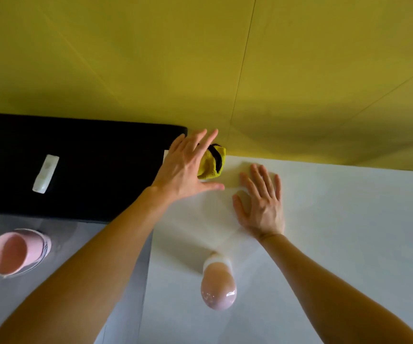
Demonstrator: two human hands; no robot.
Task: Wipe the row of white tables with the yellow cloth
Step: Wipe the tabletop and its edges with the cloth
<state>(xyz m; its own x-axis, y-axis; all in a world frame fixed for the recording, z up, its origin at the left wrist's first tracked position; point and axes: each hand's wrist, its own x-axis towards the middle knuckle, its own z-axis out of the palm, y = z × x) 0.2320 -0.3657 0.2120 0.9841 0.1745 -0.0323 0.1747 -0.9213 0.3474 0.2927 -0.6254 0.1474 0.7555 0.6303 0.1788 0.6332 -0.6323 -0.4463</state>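
Spread left grip [188, 167] over yellow cloth [212, 162] (half hidden), right grip [260, 202] flat on white table [349, 219]

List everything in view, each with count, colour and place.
yellow cloth: one, yellow with a black band, bunched at the table's far left corner
white table: one, white, centre and right
pink glossy object: one, pink with a white end, on the table's near part
pink cup: one, pink, on the grey surface at left
black surface: one, black, left, against the wall
white remote-like device: one, white, on the black surface
yellow wall: one, yellow, behind
left hand: one, fingers spread over the cloth
right hand: one, flat on the table
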